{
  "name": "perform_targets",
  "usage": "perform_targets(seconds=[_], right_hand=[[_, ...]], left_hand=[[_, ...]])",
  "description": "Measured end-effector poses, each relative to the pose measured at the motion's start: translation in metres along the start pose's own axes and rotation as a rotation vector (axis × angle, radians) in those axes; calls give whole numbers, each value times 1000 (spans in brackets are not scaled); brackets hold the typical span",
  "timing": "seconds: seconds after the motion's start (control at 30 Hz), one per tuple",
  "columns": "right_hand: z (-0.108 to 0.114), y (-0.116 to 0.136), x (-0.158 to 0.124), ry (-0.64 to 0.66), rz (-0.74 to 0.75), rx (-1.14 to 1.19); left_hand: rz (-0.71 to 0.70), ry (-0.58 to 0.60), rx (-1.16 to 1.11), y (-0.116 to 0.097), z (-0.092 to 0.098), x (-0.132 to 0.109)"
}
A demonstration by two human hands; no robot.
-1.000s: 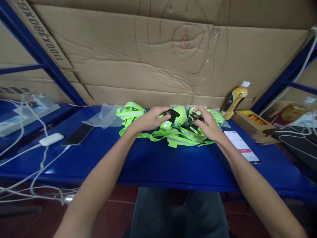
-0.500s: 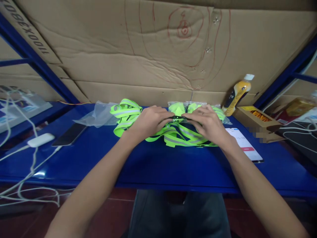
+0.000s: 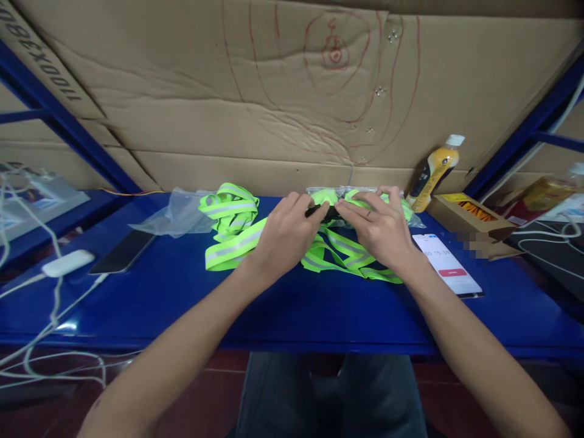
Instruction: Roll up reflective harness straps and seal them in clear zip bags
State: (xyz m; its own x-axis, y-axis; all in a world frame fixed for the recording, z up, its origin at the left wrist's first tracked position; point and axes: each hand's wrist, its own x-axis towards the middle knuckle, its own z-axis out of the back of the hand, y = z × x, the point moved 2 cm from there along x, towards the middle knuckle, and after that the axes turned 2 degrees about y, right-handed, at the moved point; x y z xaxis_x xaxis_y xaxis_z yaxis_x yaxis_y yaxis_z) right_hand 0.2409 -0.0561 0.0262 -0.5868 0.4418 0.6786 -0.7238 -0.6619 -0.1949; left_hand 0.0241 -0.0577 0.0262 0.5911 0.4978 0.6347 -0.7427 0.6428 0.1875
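Observation:
Fingertips of my left hand pinch one side of a small black buckle. From the other side my right hand grips the same buckle, its fingers partly covering it. Neon-green webbing with a silver reflective stripe runs out from under my left hand. More loops of this strap lie below my right hand on the blue table. A looser heap of green strap rests to the left. Behind the hands, clear bags hold bundled green straps, partly hidden.
A clear plastic bag and a dark phone lie left, near a white cabled device. On the right are a lit phone, a yellow-and-black bottle and an open cardboard box. A cardboard wall stands behind.
The buckle has turned and more of its black body shows between my fingers. The strap by my left hand has shifted into a straighter band. The view has moved slightly.

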Motion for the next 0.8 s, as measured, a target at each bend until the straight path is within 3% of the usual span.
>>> perform_targets(seconds=[0.13,0.23,0.47,0.6,0.73,0.8], right_hand=[[0,3,0,-54,32,-36],[-1,6,-1,-88,60,-49],[-5,16,-1,-145,118,40],[11,21,6,-93,111,139],[30,4,21,-149,-109,252],[34,-11,30,-101,-192,379]], left_hand=[[75,44,-361,17,3,4],[209,119,-535,30,7,7],[374,301,-1080,40,15,11],[333,224,-1019,49,20,14],[212,116,-787,52,34,25],[121,72,-664,49,46,35]])
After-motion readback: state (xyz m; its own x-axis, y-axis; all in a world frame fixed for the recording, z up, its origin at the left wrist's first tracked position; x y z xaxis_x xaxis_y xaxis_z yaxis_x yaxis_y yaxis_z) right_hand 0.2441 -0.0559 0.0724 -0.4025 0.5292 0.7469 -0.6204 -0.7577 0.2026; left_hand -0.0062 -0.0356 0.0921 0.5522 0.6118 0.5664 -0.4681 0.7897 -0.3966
